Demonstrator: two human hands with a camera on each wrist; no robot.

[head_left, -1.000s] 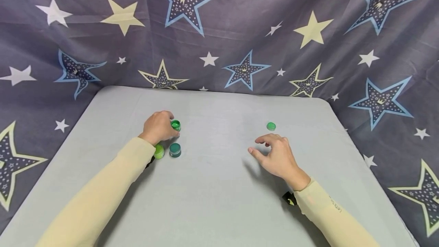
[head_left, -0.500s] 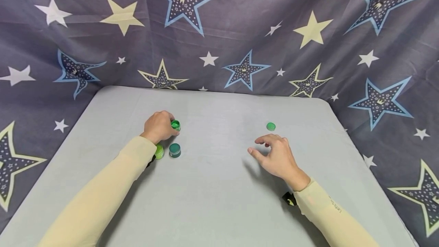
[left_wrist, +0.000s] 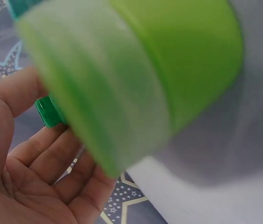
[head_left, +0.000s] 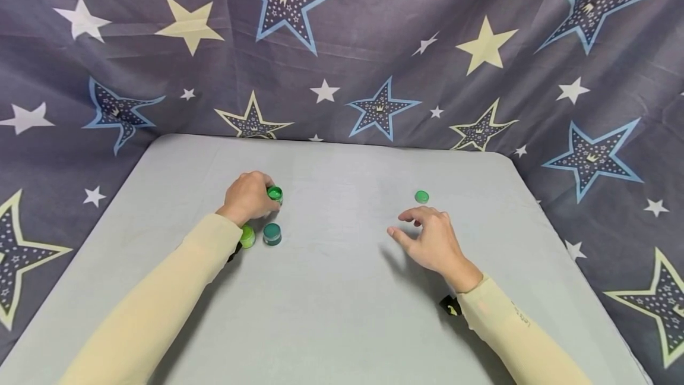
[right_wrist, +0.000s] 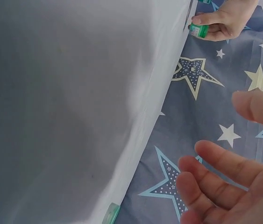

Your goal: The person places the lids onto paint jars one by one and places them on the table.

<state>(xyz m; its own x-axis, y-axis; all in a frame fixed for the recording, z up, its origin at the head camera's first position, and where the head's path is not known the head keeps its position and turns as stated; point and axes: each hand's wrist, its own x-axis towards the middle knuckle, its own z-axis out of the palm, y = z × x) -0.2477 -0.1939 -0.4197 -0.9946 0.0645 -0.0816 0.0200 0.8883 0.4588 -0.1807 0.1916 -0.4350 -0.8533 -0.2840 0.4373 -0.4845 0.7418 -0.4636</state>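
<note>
My left hand (head_left: 247, 196) grips a small green paint jar (head_left: 275, 194) between thumb and fingers at the left of the table. The jar's top is uncovered, with green inside. Close by, a lime green jar (head_left: 247, 237) stands partly behind my left wrist, and a dark teal jar (head_left: 272, 234) stands beside it. That lime jar (left_wrist: 182, 60) fills much of the left wrist view. Over the right side hovers my right hand (head_left: 433, 239), fingers loosely bent and holding nothing. Beyond its fingertips lies a flat green lid (head_left: 422, 196).
The table (head_left: 331, 290) has a light grey cover. Behind it and along both sides hangs a dark cloth (head_left: 363, 46) printed with stars. A black strap piece (head_left: 450, 306) sits under my right wrist.
Both hands stay nearly in place. The green jar in my left hand has shifted very slightly to the right.
</note>
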